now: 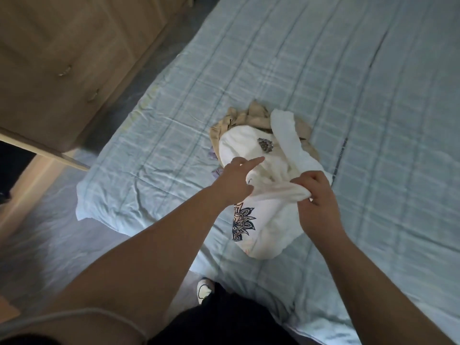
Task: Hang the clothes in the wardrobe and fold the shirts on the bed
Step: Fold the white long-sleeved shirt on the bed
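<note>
Mid-frame, the right hand (316, 192) pinches the white shirt (273, 220) (crumpled on the bed (348, 70)); the left hand (235, 181) touches it, grip unclear.

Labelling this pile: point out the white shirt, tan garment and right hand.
white shirt (276, 225): head view, plain cloth beside print
tan garment (258, 115): head view, upper folds
right hand (318, 199): head view, its back

I'm in a bedroom at home: a bed (323, 70) made up in pale blue checks fills my view, a white shirt (249, 148) and a beige garment (257, 115) lie heaped on it, and alongside stands blurred wooden furniture (44, 46) with metal handles (65, 70), probably a wardrobe.
</note>
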Demonstrator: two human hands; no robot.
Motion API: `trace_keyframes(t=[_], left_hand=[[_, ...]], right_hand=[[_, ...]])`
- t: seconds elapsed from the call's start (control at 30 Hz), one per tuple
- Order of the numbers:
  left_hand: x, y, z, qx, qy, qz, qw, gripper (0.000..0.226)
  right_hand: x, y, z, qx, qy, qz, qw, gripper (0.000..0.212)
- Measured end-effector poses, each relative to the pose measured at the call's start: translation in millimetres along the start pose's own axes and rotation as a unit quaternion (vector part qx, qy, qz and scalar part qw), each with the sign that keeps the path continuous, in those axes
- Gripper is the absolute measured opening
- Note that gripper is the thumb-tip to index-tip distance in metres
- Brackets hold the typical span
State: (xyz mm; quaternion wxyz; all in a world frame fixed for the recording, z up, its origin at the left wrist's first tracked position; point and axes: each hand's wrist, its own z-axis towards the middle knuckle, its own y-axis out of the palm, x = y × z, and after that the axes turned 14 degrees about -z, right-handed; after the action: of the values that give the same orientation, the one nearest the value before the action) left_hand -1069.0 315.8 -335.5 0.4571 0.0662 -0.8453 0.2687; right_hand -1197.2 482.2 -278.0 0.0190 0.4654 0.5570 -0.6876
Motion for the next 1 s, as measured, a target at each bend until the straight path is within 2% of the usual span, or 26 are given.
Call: trace_keyframes(t=[0.1, 0.17, 0.3, 0.37, 0.43, 0.53, 0.6, 0.7, 0.77, 0.83, 0.93, 1.0], left_hand=[[27.4, 14.9, -20.4, -0.041, 0.017, 0.053, 0.998, 0.087], [44.8, 25.2, -33.6, -0.046, 0.048, 0.074, 0.995, 0.082], [78.3, 36.1, -57.5, -0.007, 0.094, 0.148, 0.984, 0.036], [89.9, 39.3, -74.2, -0.004, 0.100, 0.134, 0.986, 0.019], [96.3, 42.1, -90.9, -0.031, 0.105, 0.091, 0.990, 0.022], [113.7, 39.8, -115.9, -0.061, 0.122, 0.035, 0.990, 0.024], [131.7, 35.1, -130.5, -0.054, 0.141, 0.017, 0.988, 0.022], [167.6, 29.3, -149.3, -0.065, 0.193, 0.007, 0.979, 0.019], [196.5, 27.5, -158.9, -0.071, 0.208, 0.021, 0.975, 0.021], [229.1, 29.8, -165.8, -0.057, 0.235, 0.044, 0.969, 0.020], [281.2, 46.1, -179.2, -0.044, 0.273, 0.064, 0.959, 0.022], [313.8, 65.4, -188.9, -0.050, 0.286, 0.073, 0.954, 0.021]], right_hand=[[-15.7, -38.1, -37.8, 0.002, 0.024, 0.074, 0.997, 0.048], [-23.5, -65.5, -60.0, 0.001, 0.014, 0.094, 0.995, 0.054], [-36.1, -123.8, -96.7, 0.051, 0.001, 0.112, 0.992, 0.047], [-37.5, -152.2, -115.8, 0.087, 0.006, 0.115, 0.989, 0.039], [-36.1, -177.4, -135.1, 0.103, 0.008, 0.108, 0.989, 0.028], [-27.5, -209.2, -156.1, 0.123, 0.008, 0.081, 0.989, 0.036], [-20.0, -231.5, -163.0, 0.170, 0.021, 0.067, 0.983, 0.043], [-7.1, -271.2, -169.8, 0.203, 0.043, 0.023, 0.978, 0.031], [6.5, -297.4, -171.1, 0.155, 0.045, -0.001, 0.987, 0.026], [17.2, -322.5, -173.4, 0.073, 0.042, -0.029, 0.996, 0.021], [30.6, -356.2, -180.1, -0.034, 0.022, -0.038, 0.998, 0.034], [42.1, -380.7, -189.1, -0.100, 0.032, -0.007, 0.994, 0.042]])
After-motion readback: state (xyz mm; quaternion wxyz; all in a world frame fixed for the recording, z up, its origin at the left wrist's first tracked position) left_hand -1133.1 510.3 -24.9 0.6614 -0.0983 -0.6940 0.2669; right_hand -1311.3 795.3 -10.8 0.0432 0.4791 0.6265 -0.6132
